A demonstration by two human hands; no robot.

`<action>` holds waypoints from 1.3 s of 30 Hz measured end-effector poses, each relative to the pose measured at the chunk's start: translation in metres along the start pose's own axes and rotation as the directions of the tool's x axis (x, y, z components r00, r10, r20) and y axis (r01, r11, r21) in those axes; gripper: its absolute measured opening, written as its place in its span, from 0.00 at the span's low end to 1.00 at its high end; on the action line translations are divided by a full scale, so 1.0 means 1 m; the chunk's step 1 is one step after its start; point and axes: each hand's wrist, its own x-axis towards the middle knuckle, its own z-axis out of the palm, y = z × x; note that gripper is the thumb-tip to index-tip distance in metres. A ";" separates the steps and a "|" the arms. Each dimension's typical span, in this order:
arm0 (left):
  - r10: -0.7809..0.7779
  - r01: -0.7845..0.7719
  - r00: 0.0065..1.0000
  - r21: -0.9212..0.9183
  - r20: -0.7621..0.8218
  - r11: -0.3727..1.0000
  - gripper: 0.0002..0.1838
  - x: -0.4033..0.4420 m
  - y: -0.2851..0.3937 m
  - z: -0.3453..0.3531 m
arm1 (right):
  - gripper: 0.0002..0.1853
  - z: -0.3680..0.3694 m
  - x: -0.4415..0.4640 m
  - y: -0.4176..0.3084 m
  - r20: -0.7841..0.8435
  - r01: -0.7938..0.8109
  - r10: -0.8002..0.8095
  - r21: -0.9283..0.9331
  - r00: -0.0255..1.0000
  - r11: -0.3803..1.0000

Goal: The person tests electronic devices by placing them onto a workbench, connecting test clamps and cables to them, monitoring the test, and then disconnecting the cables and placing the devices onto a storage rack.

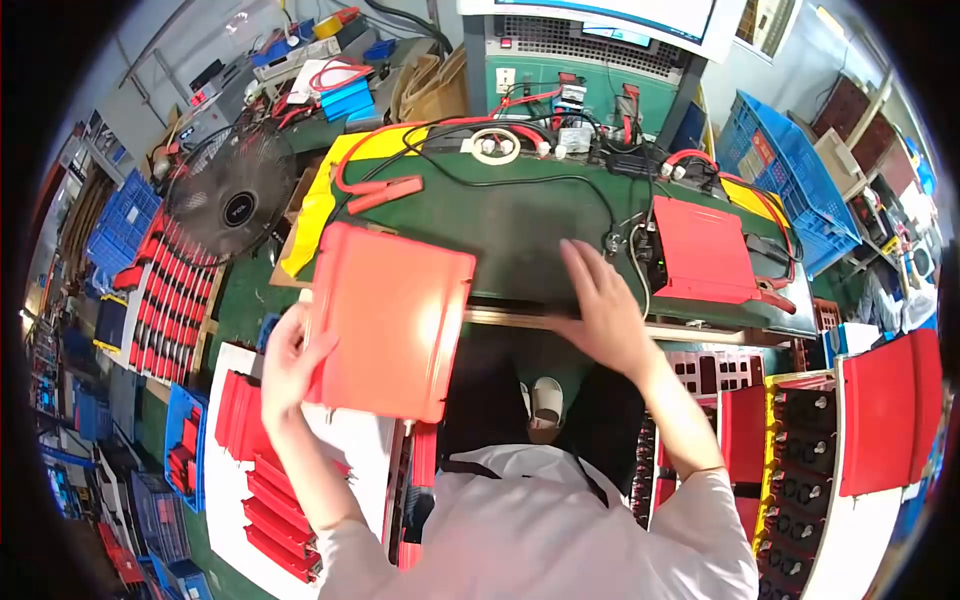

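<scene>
My left hand [290,358] is closed on the left edge of a red metal case [390,320], which I hold up tilted in front of the green bench [480,225]. Light glares off its broad face, and its underside is hidden. My right hand [607,318] is over the bench's front edge, fingers spread, with nothing in it. Nearest to that hand, on the right of the bench, lies another red case [705,250] with cables at its side. A red clamp [386,194] on a red cable rests beyond the held case.
A black fan [238,208] stands at the left. Below it, red parts [275,515] lie on a white board. More red cases [890,415] and black units [800,490] are at the right. Behind the bench stands a rack with a screen [640,15]; a blue crate [785,175] is to its right.
</scene>
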 end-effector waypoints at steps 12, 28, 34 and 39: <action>-0.103 0.134 0.666 0.018 0.739 0.991 0.11 0.236 -0.057 0.137 | 0.31 0.030 0.000 -0.013 -0.164 0.235 -0.251 -0.115 0.954 0.965; -0.050 -0.212 0.969 0.920 0.241 0.329 0.55 0.303 -0.116 0.006 | 0.26 0.095 0.065 -0.016 -0.398 -0.065 -0.032 -0.226 0.917 0.972; 0.054 -0.167 0.986 0.936 0.158 0.311 0.34 0.273 -0.086 0.016 | 0.21 0.082 0.086 -0.018 -0.310 -0.097 0.042 -0.164 0.950 0.982; 0.332 -0.346 0.897 0.930 0.290 0.121 0.21 0.261 -0.078 0.017 | 0.15 0.044 0.063 0.011 -0.390 -0.134 0.088 -0.093 0.917 0.987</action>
